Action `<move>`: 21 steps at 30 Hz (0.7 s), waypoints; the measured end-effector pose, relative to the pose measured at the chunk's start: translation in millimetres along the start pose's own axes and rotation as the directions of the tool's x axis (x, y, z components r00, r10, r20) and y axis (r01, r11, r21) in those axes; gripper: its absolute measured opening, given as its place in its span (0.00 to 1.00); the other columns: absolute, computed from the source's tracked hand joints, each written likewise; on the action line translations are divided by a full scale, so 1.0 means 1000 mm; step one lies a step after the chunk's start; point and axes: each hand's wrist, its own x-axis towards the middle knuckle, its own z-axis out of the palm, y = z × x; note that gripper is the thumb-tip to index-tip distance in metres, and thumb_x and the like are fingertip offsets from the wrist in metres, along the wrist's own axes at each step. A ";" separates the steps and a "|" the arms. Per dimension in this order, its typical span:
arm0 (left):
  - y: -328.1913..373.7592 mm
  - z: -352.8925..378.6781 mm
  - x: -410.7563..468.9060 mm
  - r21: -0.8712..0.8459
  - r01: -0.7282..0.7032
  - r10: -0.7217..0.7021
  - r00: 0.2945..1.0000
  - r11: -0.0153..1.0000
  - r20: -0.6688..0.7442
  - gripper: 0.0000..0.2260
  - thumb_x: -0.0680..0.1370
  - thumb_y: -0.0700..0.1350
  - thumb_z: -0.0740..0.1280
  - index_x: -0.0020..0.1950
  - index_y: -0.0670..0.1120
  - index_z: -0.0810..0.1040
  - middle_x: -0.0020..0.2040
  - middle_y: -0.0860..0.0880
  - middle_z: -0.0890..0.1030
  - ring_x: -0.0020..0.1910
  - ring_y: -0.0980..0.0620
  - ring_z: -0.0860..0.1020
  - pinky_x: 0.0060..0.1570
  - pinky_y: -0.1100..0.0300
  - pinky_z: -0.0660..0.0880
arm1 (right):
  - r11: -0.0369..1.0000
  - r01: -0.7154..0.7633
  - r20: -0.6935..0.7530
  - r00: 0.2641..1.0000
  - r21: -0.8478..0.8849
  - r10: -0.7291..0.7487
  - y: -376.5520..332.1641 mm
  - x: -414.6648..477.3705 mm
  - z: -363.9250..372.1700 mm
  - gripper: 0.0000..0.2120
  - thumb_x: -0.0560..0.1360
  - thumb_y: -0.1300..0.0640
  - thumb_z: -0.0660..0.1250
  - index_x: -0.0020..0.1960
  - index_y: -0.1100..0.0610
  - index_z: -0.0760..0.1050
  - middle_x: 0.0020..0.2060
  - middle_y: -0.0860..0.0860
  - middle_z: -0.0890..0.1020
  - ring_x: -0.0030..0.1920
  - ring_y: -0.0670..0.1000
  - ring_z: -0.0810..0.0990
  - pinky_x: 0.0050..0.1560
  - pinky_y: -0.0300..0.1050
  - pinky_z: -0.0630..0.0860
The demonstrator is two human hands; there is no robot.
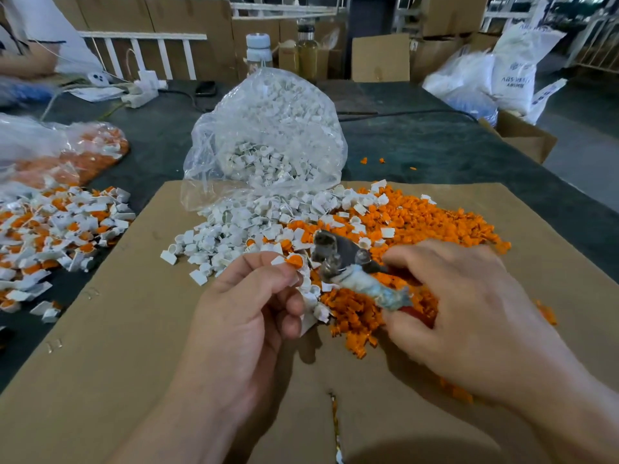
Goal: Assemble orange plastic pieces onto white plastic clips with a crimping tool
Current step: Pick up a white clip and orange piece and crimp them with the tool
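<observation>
My left hand (254, 306) pinches a white clip with an orange piece (294, 261) on it between thumb and fingertips. Just to its right, my right hand (452, 303) grips the handles of the crimping tool (338, 254), whose metal jaws point left toward the clip. Under both hands lie a heap of loose white clips (234, 232) and a heap of orange pieces (428, 222) on a sheet of cardboard (134, 346).
A clear bag of white clips (268, 135) stands open behind the heaps. A pile of assembled white-and-orange parts (57, 226) lies at the left, with a bag of orange parts (83, 155) behind it. Bottles, boxes and white sacks stand at the far edge.
</observation>
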 end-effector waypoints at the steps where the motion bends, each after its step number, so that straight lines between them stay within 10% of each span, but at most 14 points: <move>1: 0.000 0.001 0.000 -0.009 -0.008 0.008 1.000 1.000 -0.006 0.06 0.60 0.40 0.72 0.32 0.49 0.80 0.32 0.47 0.74 0.26 0.53 0.73 0.20 0.63 0.67 | 1.000 0.025 0.000 1.000 0.015 -0.025 -0.002 -0.001 0.000 0.22 0.68 0.44 0.62 0.58 0.51 0.78 0.45 0.44 0.79 0.46 0.47 0.77 0.48 0.49 0.73; 21: 0.002 0.003 -0.006 0.028 -0.099 0.097 0.993 0.995 0.059 0.04 0.63 0.40 0.73 0.34 0.48 0.81 0.29 0.47 0.73 0.25 0.53 0.72 0.19 0.65 0.67 | 0.989 0.031 0.074 0.996 0.145 -0.042 -0.002 -0.007 -0.002 0.24 0.69 0.44 0.64 0.63 0.48 0.78 0.53 0.39 0.80 0.50 0.39 0.75 0.48 0.30 0.70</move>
